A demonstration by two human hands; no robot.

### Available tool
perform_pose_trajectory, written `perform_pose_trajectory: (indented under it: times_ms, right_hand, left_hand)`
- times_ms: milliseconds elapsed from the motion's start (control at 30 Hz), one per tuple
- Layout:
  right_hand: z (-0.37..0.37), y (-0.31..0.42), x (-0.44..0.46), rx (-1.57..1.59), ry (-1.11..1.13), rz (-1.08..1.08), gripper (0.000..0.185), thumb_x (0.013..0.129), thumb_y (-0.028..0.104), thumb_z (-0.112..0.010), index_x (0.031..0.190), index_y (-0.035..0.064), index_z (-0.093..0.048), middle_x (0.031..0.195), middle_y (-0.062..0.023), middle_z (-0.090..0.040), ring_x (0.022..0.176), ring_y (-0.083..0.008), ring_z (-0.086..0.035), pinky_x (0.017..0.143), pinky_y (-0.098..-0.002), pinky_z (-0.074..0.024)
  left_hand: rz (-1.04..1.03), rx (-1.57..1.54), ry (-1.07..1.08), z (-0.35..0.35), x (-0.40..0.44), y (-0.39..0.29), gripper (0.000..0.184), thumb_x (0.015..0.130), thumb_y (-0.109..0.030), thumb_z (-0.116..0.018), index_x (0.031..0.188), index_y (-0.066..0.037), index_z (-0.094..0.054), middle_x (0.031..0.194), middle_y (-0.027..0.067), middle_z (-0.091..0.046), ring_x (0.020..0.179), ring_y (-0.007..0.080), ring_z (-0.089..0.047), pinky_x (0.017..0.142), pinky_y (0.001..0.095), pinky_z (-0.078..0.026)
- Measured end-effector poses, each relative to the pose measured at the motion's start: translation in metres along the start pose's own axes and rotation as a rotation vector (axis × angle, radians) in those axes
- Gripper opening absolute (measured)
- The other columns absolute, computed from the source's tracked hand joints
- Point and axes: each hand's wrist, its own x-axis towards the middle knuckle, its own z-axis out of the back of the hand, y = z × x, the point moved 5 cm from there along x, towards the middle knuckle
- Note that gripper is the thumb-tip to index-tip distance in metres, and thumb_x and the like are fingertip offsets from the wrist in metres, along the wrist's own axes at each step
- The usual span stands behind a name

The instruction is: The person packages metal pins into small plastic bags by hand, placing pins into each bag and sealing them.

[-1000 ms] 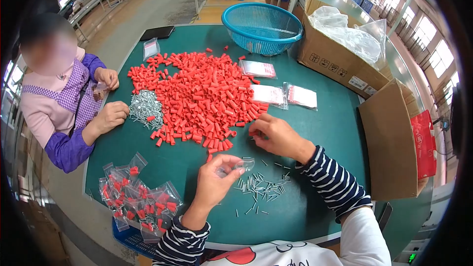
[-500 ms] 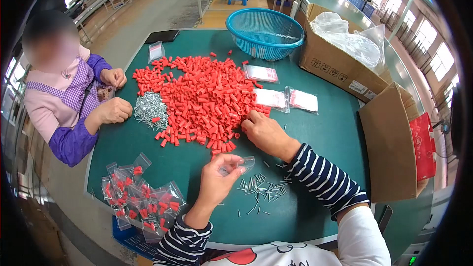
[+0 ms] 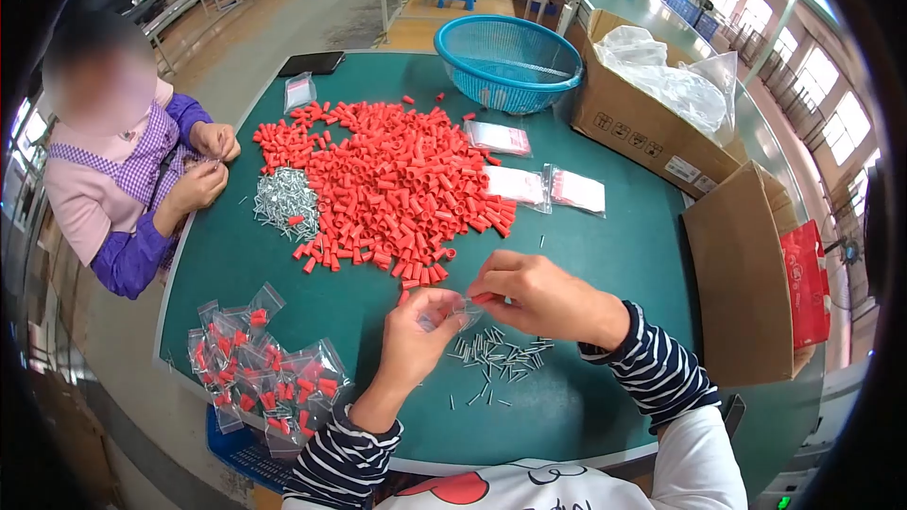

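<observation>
My left hand (image 3: 418,338) is closed on a small clear plastic bag (image 3: 463,312), held above the green table (image 3: 595,368). Fingers pinched, my right hand (image 3: 553,300) has a red plastic cap (image 3: 485,298) at the bag's mouth; whether it holds more than one is hidden. Just beyond both hands spreads a large heap of red caps (image 3: 397,184). Loose silvery screws (image 3: 496,356) lie on the tabletop below my right hand. At the near left, several clear bags with red caps (image 3: 269,373) are piled at the table's edge.
Across the left edge sits a co-worker (image 3: 113,161), hands together near a second heap of screws (image 3: 285,203). Packs of flat bags (image 3: 578,192), a blue basket (image 3: 510,66) and a phone (image 3: 312,63) lie farther back. Cardboard boxes (image 3: 652,137) line the right side.
My right hand has come back from the heap to the bag in my left hand, bringing a red cap. The co-worker's hands have drawn together, away from the screws.
</observation>
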Motion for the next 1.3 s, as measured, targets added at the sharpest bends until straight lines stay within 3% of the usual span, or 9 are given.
perform_pose_trajectory:
  times_ms: [67, 300, 367, 400, 567, 700, 867, 1067, 1300]
  right_hand:
    - [-0.007, -0.002, 0.0, -0.089, 0.023, 0.011, 0.023, 0.081, -0.002, -0.066, 0.104, -0.0024, -0.066, 0.097, -0.0159, -0.062, 0.08, -0.032, -0.065, 0.072, -0.0351, -0.0543]
    - [0.004, 0.001, -0.007, 0.013, -0.023, -0.062, 0.034, 0.079, -0.002, -0.067, 0.113, -0.0018, -0.062, 0.1, -0.0173, -0.062, 0.084, -0.0315, -0.064, 0.074, -0.0373, -0.0533]
    - [0.005, -0.009, -0.013, 0.045, -0.066, -0.085, 0.035, 0.078, 0.0, -0.068, 0.112, 0.0004, -0.062, 0.099, -0.0172, -0.061, 0.085, -0.0325, -0.064, 0.074, -0.0398, -0.0524]
    - [0.003, -0.015, -0.016, 0.085, -0.066, -0.115, 0.034, 0.078, 0.001, -0.069, 0.112, 0.0004, -0.063, 0.099, -0.016, -0.061, 0.084, -0.0301, -0.064, 0.074, -0.0389, -0.0524]
    - [-0.024, -0.039, -0.031, 0.308, -0.138, -0.156, 0.027, 0.083, 0.01, -0.073, 0.107, 0.0016, -0.066, 0.098, -0.0088, -0.065, 0.08, -0.0184, -0.063, 0.07, -0.0326, -0.0507]
    - [-0.026, -0.039, -0.034, 0.394, -0.236, -0.177, 0.017, 0.087, 0.015, -0.071, 0.1, 0.003, -0.069, 0.089, -0.0044, -0.067, 0.077, -0.0135, -0.06, 0.065, -0.027, -0.0465]
    - [-0.028, -0.043, -0.036, 0.47, -0.298, -0.26, 0.015, 0.088, 0.015, -0.071, 0.097, 0.0033, -0.069, 0.085, -0.0025, -0.066, 0.074, -0.0093, -0.057, 0.065, -0.0248, -0.0455]
    - [-0.029, -0.039, -0.036, 0.557, -0.335, -0.295, 0.012, 0.089, 0.013, -0.07, 0.095, 0.003, -0.068, 0.083, -0.0031, -0.064, 0.071, -0.0096, -0.055, 0.066, -0.024, -0.0466]
    - [-0.027, -0.037, -0.036, 0.374, -0.324, -0.262, 0.011, 0.088, 0.012, -0.069, 0.095, 0.0031, -0.066, 0.083, -0.0062, -0.062, 0.073, -0.0154, -0.057, 0.066, -0.0293, -0.047]
  left_hand:
    - [-0.005, 0.005, 0.009, -0.001, 0.0, 0.001, 0.024, 0.08, -0.002, -0.075, 0.102, 0.0, -0.066, 0.09, 0.0026, -0.069, 0.073, 0.0064, -0.059, 0.066, 0.0224, -0.049]
    - [0.015, -0.081, 0.046, -0.005, -0.002, -0.004, 0.021, 0.083, 0.0, -0.071, 0.103, 0.001, -0.065, 0.093, 0.0051, -0.07, 0.076, 0.0066, -0.062, 0.068, 0.0225, -0.05]
    - [0.005, 0.051, 0.054, -0.002, -0.003, -0.009, 0.02, 0.084, 0.0, -0.07, 0.103, 0.001, -0.065, 0.094, 0.0057, -0.07, 0.079, 0.0075, -0.063, 0.07, 0.0229, -0.051]
    - [-0.002, 0.117, 0.061, -0.001, -0.002, -0.011, 0.019, 0.085, 0.0, -0.069, 0.104, 0.002, -0.065, 0.094, 0.006, -0.07, 0.08, 0.0079, -0.064, 0.072, 0.0231, -0.051]
    - [-0.046, -0.182, 0.07, -0.003, -0.001, -0.003, 0.019, 0.089, -0.003, -0.068, 0.107, 0.003, -0.065, 0.098, 0.0074, -0.07, 0.087, 0.0103, -0.065, 0.078, 0.0235, -0.051]
    - [-0.019, -0.297, 0.129, -0.006, -0.002, -0.009, 0.016, 0.091, -0.001, -0.065, 0.106, 0.004, -0.064, 0.1, 0.0118, -0.069, 0.092, 0.0165, -0.066, 0.086, 0.0298, -0.053]
    - [-0.082, -0.268, 0.115, -0.006, -0.005, -0.02, 0.016, 0.09, -0.002, -0.066, 0.105, 0.004, -0.065, 0.101, 0.0128, -0.069, 0.091, 0.0161, -0.067, 0.084, 0.0284, -0.053]
    - [-0.109, -0.295, 0.037, -0.003, -0.005, -0.024, 0.012, 0.091, -0.004, -0.067, 0.1, 0.003, -0.066, 0.095, 0.0099, -0.071, 0.086, 0.0121, -0.066, 0.077, 0.0242, -0.052]
    - [-0.09, -0.259, 0.027, -0.003, -0.007, -0.031, 0.012, 0.093, -0.009, -0.066, 0.098, 0.001, -0.069, 0.093, 0.0068, -0.07, 0.082, 0.0076, -0.062, 0.072, 0.0209, -0.048]
